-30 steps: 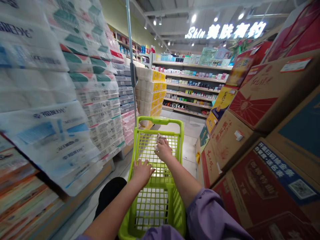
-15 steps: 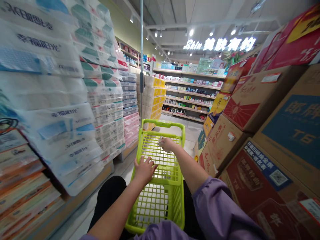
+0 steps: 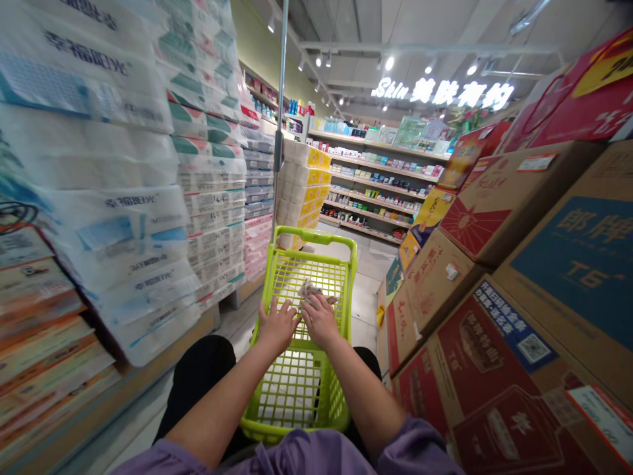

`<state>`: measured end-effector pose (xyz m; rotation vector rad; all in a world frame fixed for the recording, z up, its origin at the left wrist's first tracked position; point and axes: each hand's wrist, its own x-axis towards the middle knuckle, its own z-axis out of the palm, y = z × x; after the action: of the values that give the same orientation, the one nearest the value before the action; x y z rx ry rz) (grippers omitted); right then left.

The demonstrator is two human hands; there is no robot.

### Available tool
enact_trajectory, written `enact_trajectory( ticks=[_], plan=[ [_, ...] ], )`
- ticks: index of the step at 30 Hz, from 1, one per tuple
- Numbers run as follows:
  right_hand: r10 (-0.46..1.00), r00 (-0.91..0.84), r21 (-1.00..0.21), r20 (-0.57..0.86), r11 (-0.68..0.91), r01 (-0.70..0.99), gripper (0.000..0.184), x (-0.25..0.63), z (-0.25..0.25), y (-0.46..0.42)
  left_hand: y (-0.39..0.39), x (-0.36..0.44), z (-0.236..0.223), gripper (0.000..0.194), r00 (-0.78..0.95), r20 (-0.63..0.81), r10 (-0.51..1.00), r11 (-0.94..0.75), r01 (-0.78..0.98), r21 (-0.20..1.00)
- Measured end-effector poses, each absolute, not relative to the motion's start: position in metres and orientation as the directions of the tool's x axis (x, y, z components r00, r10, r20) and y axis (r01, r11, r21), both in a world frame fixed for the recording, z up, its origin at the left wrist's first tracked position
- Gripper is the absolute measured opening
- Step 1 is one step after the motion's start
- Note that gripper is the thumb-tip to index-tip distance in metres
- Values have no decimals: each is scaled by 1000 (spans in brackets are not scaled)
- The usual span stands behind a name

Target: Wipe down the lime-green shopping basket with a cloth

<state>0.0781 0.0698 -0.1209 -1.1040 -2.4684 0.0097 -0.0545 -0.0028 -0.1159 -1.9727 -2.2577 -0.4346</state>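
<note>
A lime-green plastic shopping basket (image 3: 329, 389) with a lattice surface stands between my knees, its upright handle at the far end. My left hand (image 3: 277, 326) lies on the left part of the upper grid, palm down, fingers spread and holding nothing. Close beside it, my right hand (image 3: 321, 322) presses a crumpled greyish-white cloth (image 3: 309, 289) against the same grid. Bunched cloth sticks out ahead of and beside the right fingers, and the palm covers the rest of it.
Tall stacks of wrapped tissue packs (image 3: 133, 218) line the left side on a low platform. Cardboard cartons (image 3: 484, 211) are piled close on the right. A thin metal pole (image 3: 281, 99) rises behind the basket's handle. Shelves of small products (image 3: 376, 178) stand farther back.
My right hand has moved with the cloth towards me and left, from the grid's far right to beside my left hand. My left hand has shifted slightly left, still spread.
</note>
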Motion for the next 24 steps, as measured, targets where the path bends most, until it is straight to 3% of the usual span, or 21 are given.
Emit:
enact_trajectory(
  ticks=[4,10,13,18,24],
  plan=[
    [680,-593,-210,432,715,667,39,84,-124,65,-3,-56,-118,36,-167,274,947,131,981,146],
    [857,-372,-243,356,469,849,46,83,-128,67,-2,-54,-117,36,-158,278,948,125,983,134],
    [834,-463,-280,300,541,793,42,85,-131,68,-1,-53,-118,36,-158,268,950,126,983,132],
    [739,-590,-288,324,671,683,40,90,-129,67,0,-52,-124,36,-143,277,950,107,984,142],
    [855,-342,-317,390,474,821,46,91,-135,72,3,-52,-130,35,-138,313,940,104,987,124]
  ],
)
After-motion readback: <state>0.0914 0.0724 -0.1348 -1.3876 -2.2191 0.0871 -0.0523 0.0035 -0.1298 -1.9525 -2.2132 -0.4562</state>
